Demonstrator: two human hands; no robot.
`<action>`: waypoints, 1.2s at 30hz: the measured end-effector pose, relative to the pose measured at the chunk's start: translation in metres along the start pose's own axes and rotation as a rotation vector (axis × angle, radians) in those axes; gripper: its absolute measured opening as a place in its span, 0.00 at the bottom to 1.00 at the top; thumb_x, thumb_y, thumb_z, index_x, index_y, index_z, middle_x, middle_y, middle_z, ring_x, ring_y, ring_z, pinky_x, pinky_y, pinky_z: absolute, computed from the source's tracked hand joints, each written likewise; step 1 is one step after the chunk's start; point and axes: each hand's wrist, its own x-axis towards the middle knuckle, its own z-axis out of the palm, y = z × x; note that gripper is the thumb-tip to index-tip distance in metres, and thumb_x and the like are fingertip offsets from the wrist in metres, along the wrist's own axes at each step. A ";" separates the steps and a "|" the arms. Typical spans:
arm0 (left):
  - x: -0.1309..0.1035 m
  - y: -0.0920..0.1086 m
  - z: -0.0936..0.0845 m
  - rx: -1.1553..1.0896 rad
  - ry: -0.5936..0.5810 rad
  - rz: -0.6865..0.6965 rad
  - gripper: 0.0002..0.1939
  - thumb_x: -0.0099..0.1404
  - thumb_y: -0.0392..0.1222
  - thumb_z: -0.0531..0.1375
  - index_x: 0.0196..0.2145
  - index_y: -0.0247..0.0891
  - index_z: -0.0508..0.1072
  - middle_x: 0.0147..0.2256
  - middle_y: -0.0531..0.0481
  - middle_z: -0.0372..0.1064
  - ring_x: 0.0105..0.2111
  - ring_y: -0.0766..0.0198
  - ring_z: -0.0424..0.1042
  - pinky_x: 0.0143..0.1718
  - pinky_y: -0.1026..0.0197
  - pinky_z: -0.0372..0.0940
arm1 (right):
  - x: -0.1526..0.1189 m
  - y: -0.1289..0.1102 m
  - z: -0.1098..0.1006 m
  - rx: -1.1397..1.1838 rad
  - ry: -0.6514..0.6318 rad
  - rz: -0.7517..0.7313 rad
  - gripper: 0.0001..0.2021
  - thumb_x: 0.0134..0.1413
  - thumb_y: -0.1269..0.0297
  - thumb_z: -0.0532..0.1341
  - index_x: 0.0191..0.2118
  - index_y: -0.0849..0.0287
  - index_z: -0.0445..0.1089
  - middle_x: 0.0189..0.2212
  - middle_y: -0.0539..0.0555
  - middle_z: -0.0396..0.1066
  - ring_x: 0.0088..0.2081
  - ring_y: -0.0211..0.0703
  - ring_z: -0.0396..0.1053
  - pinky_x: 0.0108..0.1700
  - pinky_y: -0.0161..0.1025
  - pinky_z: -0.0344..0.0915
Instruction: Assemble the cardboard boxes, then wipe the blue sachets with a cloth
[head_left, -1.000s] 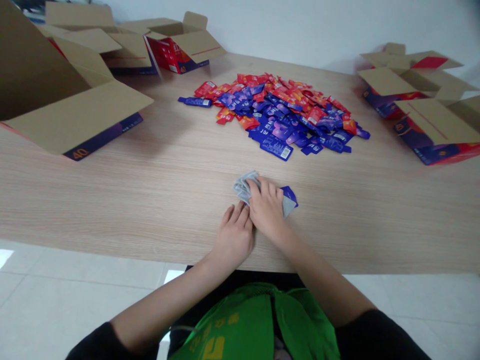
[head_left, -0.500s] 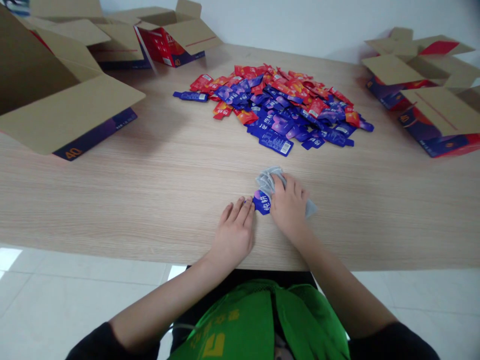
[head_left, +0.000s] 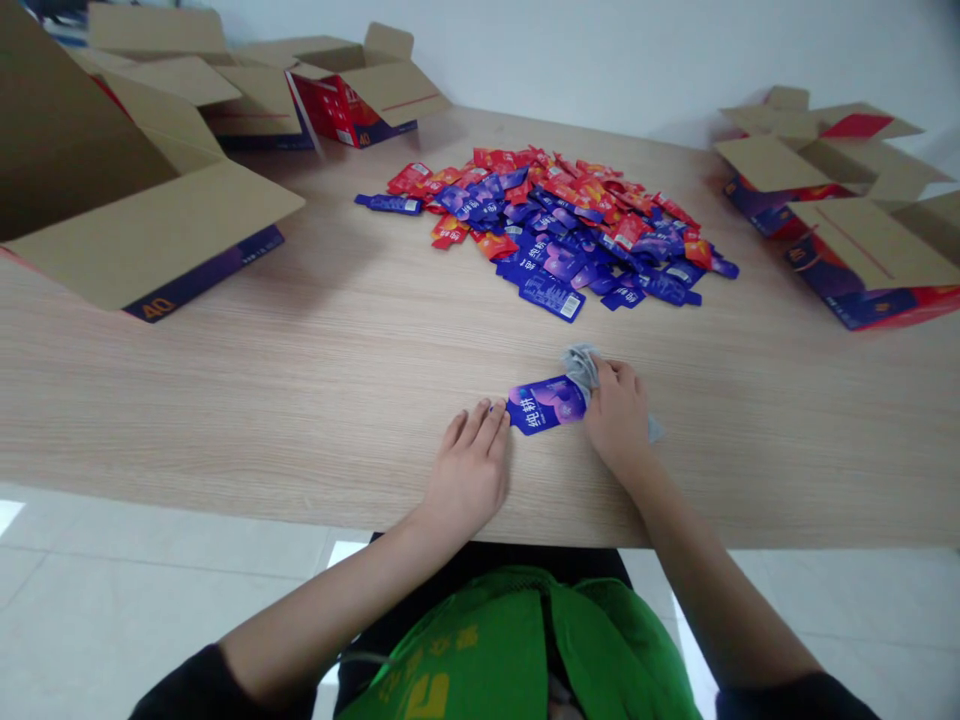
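A blue and purple sachet (head_left: 546, 402) lies flat on the table, its narrow neck toward the left. My left hand (head_left: 469, 455) rests palm down, fingers stretched out, with the fingertips pressing on the tip of that neck. In my right hand (head_left: 619, 415) is a crumpled grey cloth (head_left: 581, 367), which touches the sachet's right end. Part of the cloth shows beyond the hand on the right; the rest is hidden under the fingers.
Beyond my hands a heap of red and blue sachets (head_left: 570, 225) is spread on the wooden table (head_left: 337, 380). Open cardboard boxes (head_left: 217, 220) stand at the left and back left. More open boxes (head_left: 847, 240) are at the right. A pale wall rises behind.
My right hand has slid right along the sachet with the cloth, uncovering most of its printed face. The left hand stays on the neck. The view has tilted slightly.
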 end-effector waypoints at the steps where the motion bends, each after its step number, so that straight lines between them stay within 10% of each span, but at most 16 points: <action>1: 0.000 0.000 0.000 0.002 -0.001 0.001 0.28 0.67 0.33 0.52 0.64 0.23 0.67 0.66 0.35 0.60 0.67 0.43 0.61 0.64 0.42 0.59 | 0.001 -0.002 -0.003 0.033 0.028 0.010 0.23 0.64 0.73 0.47 0.60 0.62 0.68 0.54 0.67 0.68 0.53 0.58 0.64 0.53 0.53 0.62; 13: 0.000 0.000 0.002 0.014 0.032 0.015 0.26 0.69 0.35 0.51 0.62 0.23 0.69 0.63 0.34 0.65 0.66 0.43 0.62 0.64 0.43 0.59 | -0.019 -0.082 0.017 -0.039 -0.057 -0.219 0.23 0.65 0.66 0.55 0.64 0.59 0.65 0.61 0.66 0.65 0.55 0.59 0.63 0.53 0.53 0.58; 36: 0.001 0.000 0.001 -0.006 -0.005 0.000 0.29 0.66 0.32 0.52 0.64 0.23 0.67 0.66 0.35 0.61 0.67 0.43 0.60 0.65 0.42 0.58 | -0.016 -0.011 0.006 -0.250 -0.004 0.036 0.23 0.63 0.70 0.53 0.63 0.60 0.65 0.59 0.68 0.65 0.54 0.62 0.64 0.50 0.52 0.59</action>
